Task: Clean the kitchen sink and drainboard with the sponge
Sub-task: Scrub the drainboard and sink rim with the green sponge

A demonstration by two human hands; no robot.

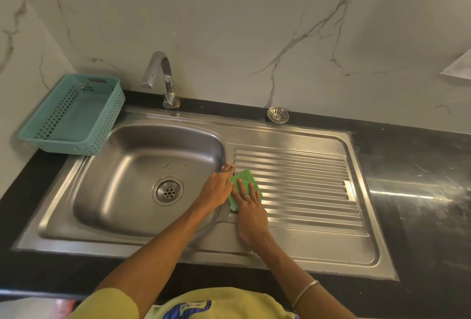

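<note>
sponge on the drainboard, both hands at it
green sponge (244, 187) lay on drainboard (305, 181) by the sink (142, 181) rim; right hand (251, 214) pressed it w/ flat fingers, left hand (216, 188) fingers straight beside it

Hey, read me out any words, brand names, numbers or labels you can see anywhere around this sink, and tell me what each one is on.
No readable text in this view.
Yellow shirt: a blue print, cut off by the frame's bottom edge, no letters legible.
Faucet, teal basket, loose strainer, green sponge: no visible markings.
</note>
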